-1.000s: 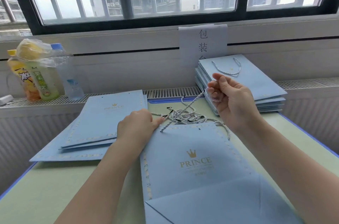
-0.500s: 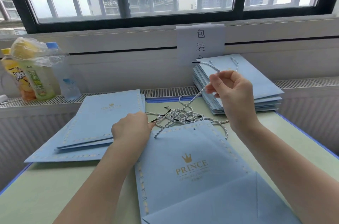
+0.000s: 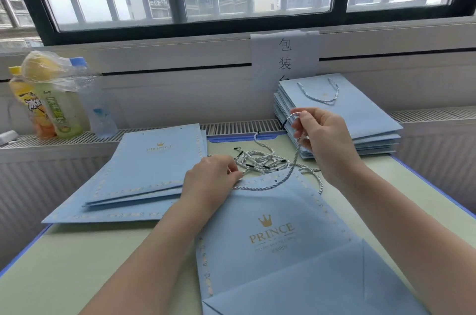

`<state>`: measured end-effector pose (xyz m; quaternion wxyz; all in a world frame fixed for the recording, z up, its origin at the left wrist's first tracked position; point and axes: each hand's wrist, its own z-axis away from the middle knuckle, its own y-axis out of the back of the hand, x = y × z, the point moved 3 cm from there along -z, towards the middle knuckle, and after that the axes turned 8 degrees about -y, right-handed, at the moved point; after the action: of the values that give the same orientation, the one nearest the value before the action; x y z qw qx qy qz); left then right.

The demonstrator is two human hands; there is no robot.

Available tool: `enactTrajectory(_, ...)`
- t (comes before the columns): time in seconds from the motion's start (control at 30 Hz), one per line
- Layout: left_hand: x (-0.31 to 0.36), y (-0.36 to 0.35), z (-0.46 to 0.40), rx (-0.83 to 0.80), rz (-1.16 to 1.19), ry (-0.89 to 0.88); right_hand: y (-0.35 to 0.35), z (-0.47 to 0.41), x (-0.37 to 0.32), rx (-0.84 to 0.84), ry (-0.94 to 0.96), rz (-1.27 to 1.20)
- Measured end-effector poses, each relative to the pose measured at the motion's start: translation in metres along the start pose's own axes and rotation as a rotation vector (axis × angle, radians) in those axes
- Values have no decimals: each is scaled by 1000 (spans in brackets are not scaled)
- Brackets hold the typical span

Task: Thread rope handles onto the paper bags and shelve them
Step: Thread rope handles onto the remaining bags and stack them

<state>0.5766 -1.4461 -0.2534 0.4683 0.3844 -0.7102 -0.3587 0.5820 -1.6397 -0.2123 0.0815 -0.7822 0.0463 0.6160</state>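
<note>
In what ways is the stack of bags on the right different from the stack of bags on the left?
The right stack has a rope handle on its top bag; the left stack shows only empty holes. The right stack's top face is almost plain, while the left stack's shows the PRINCE print and a border. The right stack is neat; the left is fanned out. Both are light blue and lie flat.

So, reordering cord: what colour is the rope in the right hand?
White and blue twisted rope, black tipped; head view.

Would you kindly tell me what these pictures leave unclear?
- Head view: the left hand covers the bag's left hole, so its grip on the rope is hidden.
- The bag's bottom is cut off by the lower edge.
- The small print under PRINCE is too small to read.
</note>
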Motion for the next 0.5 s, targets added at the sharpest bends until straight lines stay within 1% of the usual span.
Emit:
enactTrajectory(0.07, 4, -2, 1, -13, 92, -28, -4, 3, 1, -64, 11, 25)
enactTrajectory(0.17, 7, -4, 0, -30, 90, -70, -9, 6, 1, -145, 19, 59)
enactTrajectory(0.33, 9, 5, -3, 53, 215, -203, -20, 12, 5, -307, -34, 182)
enactTrajectory(0.43, 6, 10, -6, 99, 268, -275, -25, 16, 8, -401, -69, 192)
enactTrajectory(0.5, 4, 10, -6, 122, 275, -326, -27, 18, 9, -431, -77, 191)
